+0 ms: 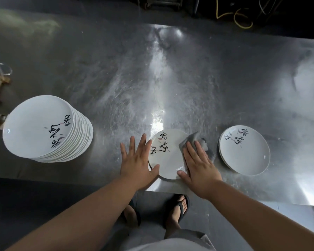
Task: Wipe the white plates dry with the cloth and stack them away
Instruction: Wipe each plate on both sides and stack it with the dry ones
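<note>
White round plate with black brush lettering: lies flat on the desk, between the two grips, near the desk's front edge.
Right-hand grip: open, fingers straight, palm down, pressing the cloth onto the plate's right rim.
Grey crumpled cloth: under the right fingers, bunched out beyond the fingertips, partly on the plate and partly on the desk.
Left-hand grip: open, fingers spread flat on the desk just left of the plate, thumb touching its near-left rim.
Short pile of matching white plates: just right of the right-hand grip, apart from the cloth.
Tall stack of matching white plates: well to the left of the left-hand grip.
Scuffed shiny steel desk: carries everything above.
</note>
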